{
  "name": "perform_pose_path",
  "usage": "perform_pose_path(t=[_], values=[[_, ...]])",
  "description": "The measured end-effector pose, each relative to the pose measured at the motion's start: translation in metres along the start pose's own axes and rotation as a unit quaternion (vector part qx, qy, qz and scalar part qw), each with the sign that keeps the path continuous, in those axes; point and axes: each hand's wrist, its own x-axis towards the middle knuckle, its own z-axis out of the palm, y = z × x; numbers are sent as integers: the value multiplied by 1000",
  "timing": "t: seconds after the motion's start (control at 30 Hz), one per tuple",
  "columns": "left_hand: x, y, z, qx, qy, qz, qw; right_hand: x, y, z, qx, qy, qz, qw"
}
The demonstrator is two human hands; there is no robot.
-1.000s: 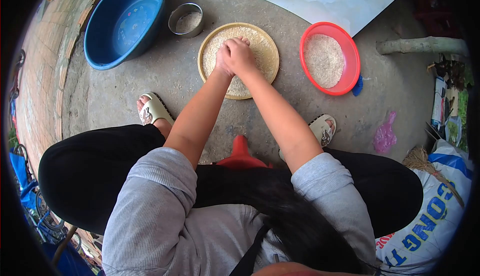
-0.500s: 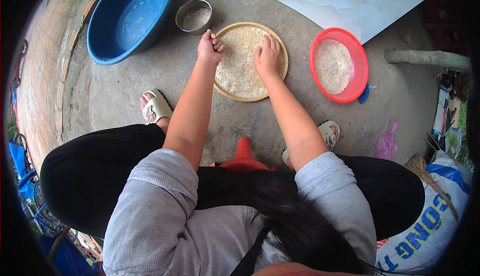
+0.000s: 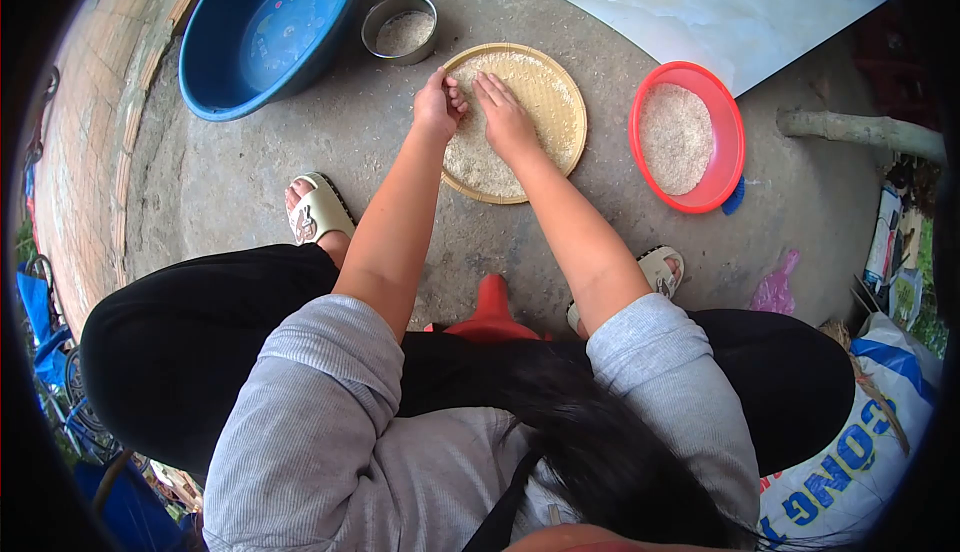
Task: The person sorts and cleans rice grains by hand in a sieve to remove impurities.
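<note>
A round woven bamboo winnowing tray [image 3: 553, 112] lies on the ground in front of me, with pale rice grains [image 3: 478, 162] spread over its left and lower part. My left hand [image 3: 438, 105] is closed at the tray's left rim, fingers curled over the inner side. Flat on the tray's surface, close beside it, rests my right hand [image 3: 508, 124], its fingers stretched out and touching the grains. The right side of the weave shows mostly bare, with scattered grains.
A red plastic basin [image 3: 738, 142] with rice stands to the right. At the upper left are a metal bowl [image 3: 428, 44] with some grain and a large blue tub [image 3: 205, 77]. A pale sheet [image 3: 700, 2], a wooden pole [image 3: 860, 127] and a printed sack [image 3: 850, 452] lie around.
My right hand has swept left across the tray toward my left hand, pushing grains with it and baring the weave on the right. My left hand stays at the rim.
</note>
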Motion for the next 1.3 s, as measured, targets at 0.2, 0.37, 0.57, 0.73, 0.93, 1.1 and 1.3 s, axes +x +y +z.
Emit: perform_pose_path(t=[0.2,0.37,0.57,0.73,0.93,1.1,1.3], values=[[-4,-3,-1,12,-17,16,1000,-35,-11,-8,-5,19,1,1000],[-4,-3,1,40,9,13,999,-47,-11,-10,19,61,-7,998],[-11,-7,7,33,-3,-8,999,-40,-12,-12,61,79,33,994],[-3,-16,11,16,-87,-64,994,-13,-41,-25,168,203,160,951],[-1,-22,21,-111,-124,-148,975,16,-47,-45,106,237,69,963],[-7,-8,17,-78,-17,-109,991,17,12,-54,79,179,189,962],[-8,-8,9,-65,3,-120,991,-12,25,-23,4,138,178,974]])
